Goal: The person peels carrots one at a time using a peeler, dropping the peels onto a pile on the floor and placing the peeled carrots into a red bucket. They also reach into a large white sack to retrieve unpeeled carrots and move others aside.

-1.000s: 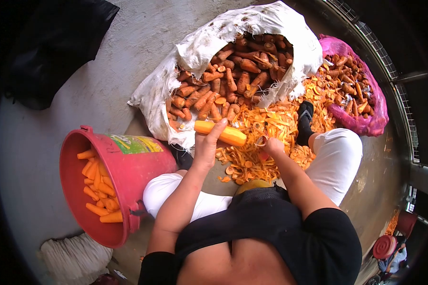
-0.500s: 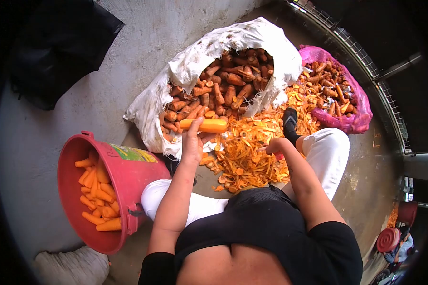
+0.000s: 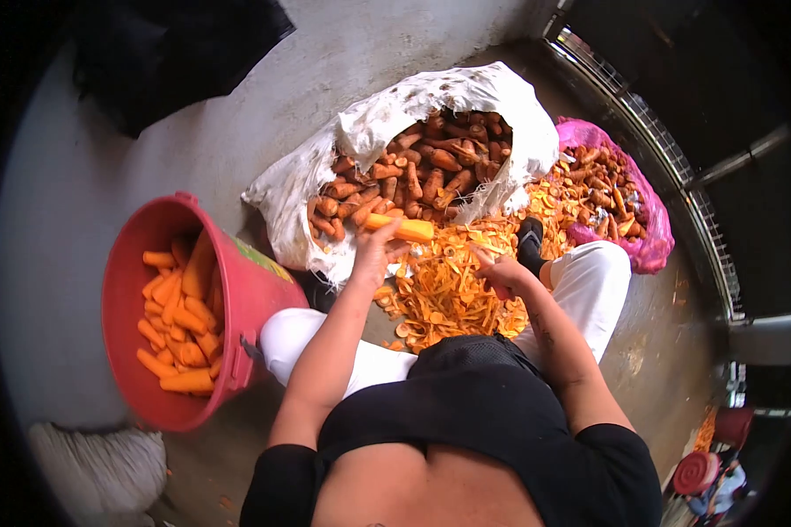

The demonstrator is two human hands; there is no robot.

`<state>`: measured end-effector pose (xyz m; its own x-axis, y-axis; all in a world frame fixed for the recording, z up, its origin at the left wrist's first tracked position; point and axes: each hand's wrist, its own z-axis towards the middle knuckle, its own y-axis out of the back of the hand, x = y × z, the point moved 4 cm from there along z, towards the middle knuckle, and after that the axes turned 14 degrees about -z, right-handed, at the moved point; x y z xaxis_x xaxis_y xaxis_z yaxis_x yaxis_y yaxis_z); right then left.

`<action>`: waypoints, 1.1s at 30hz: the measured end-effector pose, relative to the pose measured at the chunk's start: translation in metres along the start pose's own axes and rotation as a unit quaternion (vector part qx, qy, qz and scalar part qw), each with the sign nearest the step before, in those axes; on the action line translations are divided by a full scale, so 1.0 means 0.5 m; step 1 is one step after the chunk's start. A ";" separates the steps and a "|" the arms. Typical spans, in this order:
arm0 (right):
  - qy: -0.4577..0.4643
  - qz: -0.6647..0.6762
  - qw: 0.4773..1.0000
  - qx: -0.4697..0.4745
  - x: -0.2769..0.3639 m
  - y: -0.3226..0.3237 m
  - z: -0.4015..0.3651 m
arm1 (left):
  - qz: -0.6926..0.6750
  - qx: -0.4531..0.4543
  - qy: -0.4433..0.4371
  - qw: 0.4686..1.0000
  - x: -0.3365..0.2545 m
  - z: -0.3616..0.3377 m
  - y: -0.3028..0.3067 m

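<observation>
My left hand (image 3: 375, 256) grips a peeled bright-orange carrot (image 3: 410, 230), which points to the right in front of the white sack (image 3: 277, 189). Many unpeeled, soil-brown carrots (image 3: 431, 180) fill the torn mouth of that sack. To the right, my right hand (image 3: 504, 274) is apart from the carrot, its fingers curled and the index finger partly stretched. Whatever it holds is too small or hidden to make out. Below both hands lies a heap of orange peelings and cut ends (image 3: 453, 303). At the left, a red bucket (image 3: 268, 290) holds several peeled carrots (image 3: 180, 321).
A pink mesh sack (image 3: 659, 233) with more unpeeled carrots lies at the right. My knees in white trousers (image 3: 593, 281) flank the peelings. A wall (image 3: 343, 53) stands behind the sacks, and a pale sack (image 3: 105, 470) sits at lower left. A person (image 3: 721, 492) is at far lower right.
The carrot in my left hand has shifted slightly right relative to the white sack. My right hand has turned, its index finger now reaching further up. The camera view has tilted a little.
</observation>
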<state>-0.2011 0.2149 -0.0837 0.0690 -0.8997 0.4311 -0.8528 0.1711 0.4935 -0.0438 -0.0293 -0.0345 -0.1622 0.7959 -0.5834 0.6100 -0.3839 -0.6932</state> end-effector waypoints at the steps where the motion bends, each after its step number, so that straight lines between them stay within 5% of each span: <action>1: -0.022 -0.168 0.985 0.024 0.072 0.019 -0.084 | 0.060 0.002 -0.001 0.998 0.011 -0.006 -0.002; 4: 0.057 -0.162 0.984 -0.050 0.065 0.010 -0.076 | 0.231 0.013 -0.071 0.970 0.058 -0.004 0.018; 5: 0.140 0.006 0.989 -0.049 0.018 -0.011 -0.012 | 0.247 0.015 -0.071 0.966 0.069 0.000 0.031; 9: 0.094 0.177 0.979 -0.033 0.054 -0.004 -0.056 | 0.211 0.054 -0.072 0.973 0.075 -0.035 0.015; 11: 0.086 0.361 0.928 -0.021 0.075 -0.041 -0.052 | 0.162 0.118 -0.068 0.977 0.086 -0.062 -0.013; 14: 0.049 0.354 0.925 0.126 0.085 -0.060 -0.079 | 0.166 0.203 -0.091 0.961 0.107 -0.090 -0.049; 16: 0.107 0.399 0.894 0.173 0.120 -0.071 -0.095 | 0.169 0.232 -0.086 0.954 0.112 -0.106 -0.060; 19: 0.149 0.401 0.891 0.150 0.103 -0.073 -0.037 | 0.131 0.223 0.078 0.963 0.094 -0.123 -0.054; 21: 0.173 0.439 0.881 0.009 0.159 -0.065 -0.082 | 0.008 0.262 0.203 0.943 0.080 -0.130 -0.046; 24: 0.239 0.307 0.921 -0.002 0.158 -0.042 -0.070 | -0.005 0.262 0.285 0.922 0.060 -0.145 -0.038; 26: 0.256 0.169 0.951 0.032 0.165 -0.038 -0.076 | 0.158 0.214 0.258 0.929 0.081 -0.125 -0.013; 29: 0.287 0.154 0.943 0.073 0.185 -0.038 -0.112 | 0.335 0.157 0.182 0.911 0.109 -0.099 0.021; 32: 0.288 0.142 0.946 0.054 0.166 -0.029 -0.083 | 0.413 0.144 -0.007 0.899 0.101 -0.065 0.038; 33: 0.279 0.123 0.952 0.008 0.166 -0.018 -0.095 | 0.453 0.101 -0.169 0.869 0.084 -0.069 0.040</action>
<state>-0.1633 0.1578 -0.0164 0.1260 -0.4785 0.8690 -0.8864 0.3390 0.3151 -0.0117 0.0125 -0.0584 0.0737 -0.0471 -0.9962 0.4628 -0.8832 0.0760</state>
